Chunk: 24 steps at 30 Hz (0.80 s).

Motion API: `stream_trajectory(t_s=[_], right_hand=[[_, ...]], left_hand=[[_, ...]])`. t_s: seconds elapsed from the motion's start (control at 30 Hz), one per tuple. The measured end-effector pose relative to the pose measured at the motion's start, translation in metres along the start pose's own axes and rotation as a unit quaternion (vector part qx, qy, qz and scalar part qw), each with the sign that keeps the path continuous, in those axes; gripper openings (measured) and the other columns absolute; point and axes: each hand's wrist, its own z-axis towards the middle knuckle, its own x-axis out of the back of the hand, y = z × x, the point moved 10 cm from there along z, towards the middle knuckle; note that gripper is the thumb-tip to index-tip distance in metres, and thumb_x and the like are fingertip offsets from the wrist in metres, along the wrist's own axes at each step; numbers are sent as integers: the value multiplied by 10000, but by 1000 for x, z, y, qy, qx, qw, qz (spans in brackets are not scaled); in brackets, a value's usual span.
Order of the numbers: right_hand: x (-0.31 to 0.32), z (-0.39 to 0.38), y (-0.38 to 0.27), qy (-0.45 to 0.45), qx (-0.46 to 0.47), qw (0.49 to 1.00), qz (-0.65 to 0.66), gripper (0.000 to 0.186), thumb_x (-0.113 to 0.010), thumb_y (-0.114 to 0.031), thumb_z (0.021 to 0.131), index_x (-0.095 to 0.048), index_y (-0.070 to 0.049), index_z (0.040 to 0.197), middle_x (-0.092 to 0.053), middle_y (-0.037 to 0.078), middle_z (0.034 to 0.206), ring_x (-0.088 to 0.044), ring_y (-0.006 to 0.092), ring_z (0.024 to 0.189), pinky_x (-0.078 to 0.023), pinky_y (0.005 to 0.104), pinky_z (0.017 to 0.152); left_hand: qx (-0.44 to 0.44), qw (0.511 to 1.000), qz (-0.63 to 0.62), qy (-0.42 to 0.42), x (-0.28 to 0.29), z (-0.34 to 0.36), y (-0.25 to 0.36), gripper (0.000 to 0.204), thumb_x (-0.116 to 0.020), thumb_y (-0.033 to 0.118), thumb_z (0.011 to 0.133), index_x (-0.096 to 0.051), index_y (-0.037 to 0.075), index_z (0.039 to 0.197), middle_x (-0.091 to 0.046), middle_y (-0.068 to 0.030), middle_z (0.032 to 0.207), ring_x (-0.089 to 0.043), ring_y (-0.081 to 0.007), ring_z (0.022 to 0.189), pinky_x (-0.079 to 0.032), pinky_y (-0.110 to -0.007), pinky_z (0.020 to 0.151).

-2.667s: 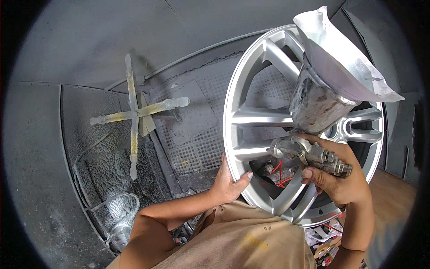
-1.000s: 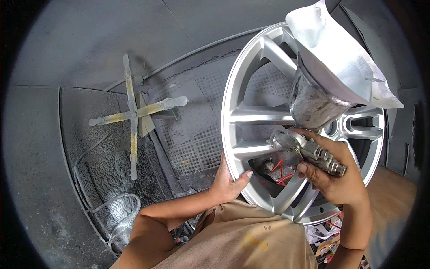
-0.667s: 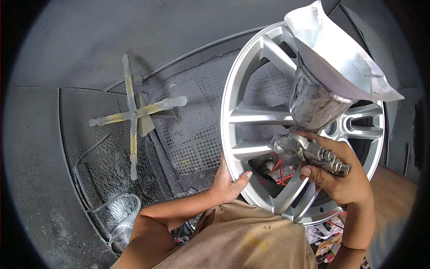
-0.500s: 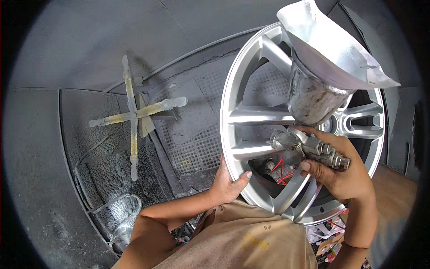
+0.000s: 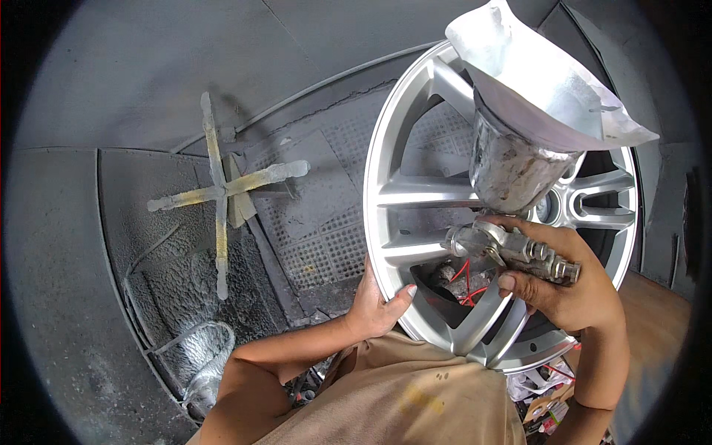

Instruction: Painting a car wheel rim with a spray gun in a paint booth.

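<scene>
A silver alloy wheel [image 5: 434, 192], its paired spokes smooth and satin-bright, leans upright against the front of a person's tan garment [image 5: 423, 382], while a worn metal spray gun [image 5: 515, 251] is held before the wheel's face. On the gun sits a rounded metal cup [image 5: 515, 167], scuffed and paint-streaked, lined with a thin, pale sheet [image 5: 545, 81] that flares past the wheel's upper edge (its inside shines silver). Left of the wheel stands a cross-shaped stand [image 5: 221, 191], its yellowish arms crusted grey; below that, a panel [image 5: 200, 293] is thick with rough, lumpy grey coating. Behind the wheel spreads a grey, dimpled surface [image 5: 330, 259], with dark grey walls [image 5: 178, 67] beyond. Red cord [image 5: 468, 282] shows through a gap between the wheel's spokes. The left hand [image 5: 382, 308] is closed over the wheel's lower-left edge, thumb on the front and fingers behind. The right hand [image 5: 571, 274], in front of the wheel's lower spokes, is wrapped around the gun's body, with the cup above the fist.
</scene>
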Motion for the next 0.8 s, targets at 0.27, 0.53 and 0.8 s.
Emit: stream_trajectory(t_s=[0.27,0.53,0.8], right_hand=[[-1,0,9,1,-37,999,18,469,-711,-15,812,-606,-33,1269,-716,115,905,-649,137,795,-502,274,751],[-8,-2,-16,-41,112,992,-39,490,-680,-22,828,-564,9,1302,-705,126,878,-640,154,754,-492,283,728],[-4,-2,-8,-8,46,999,-7,500,-696,-42,804,-582,1,1289,-705,131,887,-643,161,751,-496,293,740]], left_hand=[[-19,1000,-3,-7,-1,1,2,702,-618,78,835,-228,-49,1405,-445,-186,1270,-440,-269,1190,-326,-387,1056],[-25,1000,-12,-4,0,1,5,671,-614,71,841,-251,-49,1392,-446,-182,1269,-444,-267,1184,-326,-386,1055],[-20,1000,-4,1,0,0,4,667,-620,69,841,-258,-48,1389,-447,-186,1270,-446,-266,1185,-333,-384,1052]])
